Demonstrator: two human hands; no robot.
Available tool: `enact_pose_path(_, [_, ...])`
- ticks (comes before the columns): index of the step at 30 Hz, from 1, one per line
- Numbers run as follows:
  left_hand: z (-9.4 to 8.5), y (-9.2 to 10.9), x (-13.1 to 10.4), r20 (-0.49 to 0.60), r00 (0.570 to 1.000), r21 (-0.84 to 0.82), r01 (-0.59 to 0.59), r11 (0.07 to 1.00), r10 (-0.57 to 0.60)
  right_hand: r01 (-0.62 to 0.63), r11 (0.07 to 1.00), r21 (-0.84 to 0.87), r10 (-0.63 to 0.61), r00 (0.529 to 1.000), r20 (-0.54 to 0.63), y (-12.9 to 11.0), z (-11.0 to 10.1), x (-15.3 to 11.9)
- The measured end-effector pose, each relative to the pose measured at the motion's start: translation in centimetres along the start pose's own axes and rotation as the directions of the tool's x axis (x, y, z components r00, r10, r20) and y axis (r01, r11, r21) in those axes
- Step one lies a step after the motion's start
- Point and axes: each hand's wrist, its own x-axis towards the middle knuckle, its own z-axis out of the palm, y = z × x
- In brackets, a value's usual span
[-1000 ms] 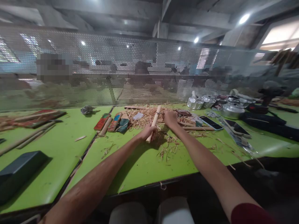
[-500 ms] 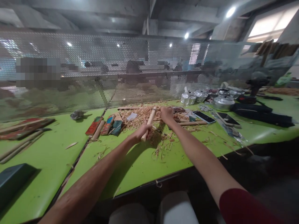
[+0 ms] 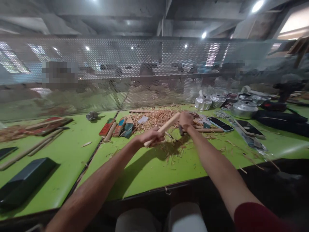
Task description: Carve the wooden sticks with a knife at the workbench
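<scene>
A pale wooden stick point(image 3: 170, 122) slants up and to the right above the green worktable, its lower end in my left hand point(image 3: 152, 136). The fingers of that hand are wrapped round it. By the stick's far end, my right hand point(image 3: 186, 119) is closed in a fist. A small dark tool part point(image 3: 181, 130) shows just beneath this fist; the rest of the tool is hidden by the hand. Curled wood shavings point(image 3: 156, 117) lie in a heap behind the stick, and more are scattered below my hands.
Left of the heap lie coloured blocks point(image 3: 107, 127) and a dark green box point(image 3: 27, 180). Two phones point(image 3: 220, 124), metal kettles point(image 3: 244, 109) and a black bag point(image 3: 282, 121) are on the right. A perforated screen point(image 3: 145, 87) stands along the table's back.
The stick has swung from steep to a flatter slant, its far end moving right. My right fist has turned, exposing the dark part below it. The view has shifted left.
</scene>
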Motion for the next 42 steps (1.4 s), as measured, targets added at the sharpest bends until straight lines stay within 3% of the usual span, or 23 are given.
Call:
enact_pose_path(4, [-0.3, 0.7, -0.5, 0.02, 0.996, -0.03, -0.082, 0.996, 0.083, -0.084, 0.996, 0.041, 0.085, 0.996, -0.019, 0.3, -0.7, 0.3])
enact_pose_path(10, [-2.0, -0.4, 0.0, 0.075, 0.997, -0.201, -0.013, 0.979, 0.028, 0.071, 0.997, 0.008, -0.071, 0.996, -0.049, -2.0, -2.1, -1.9])
enact_pose_path(13, [-2.2, -1.0, 0.3, 0.051, 0.999, -0.262, -0.003, 0.965, 0.017, 0.151, 0.988, -0.025, -0.151, 0.989, 0.012, -3.0, -2.4, -3.2])
enact_pose_path(21, [-1.6, -1.0, 0.2, 0.04, 0.999, -0.358, -0.009, 0.934, 0.025, 0.223, 0.973, -0.063, -0.218, 0.973, 0.082, -4.7, -1.2, -4.4])
enact_pose_path(32, [-0.1, -1.1, 0.9, -0.035, 0.998, -0.368, 0.028, 0.929, -0.044, 0.225, 0.974, -0.028, -0.223, 0.973, 0.05, -4.1, 0.6, -3.0])
enact_pose_path(36, [0.3, -1.3, 1.2, -0.081, 0.995, -0.341, 0.022, 0.94, -0.053, 0.192, 0.981, -0.027, -0.19, 0.98, 0.06, -3.6, 0.5, -3.0])
enact_pose_path(42, [0.5, -0.8, 1.0, -0.028, 0.998, -0.359, 0.049, 0.932, -0.063, 0.194, 0.979, -0.064, -0.19, 0.979, 0.076, -3.2, -0.4, -2.6])
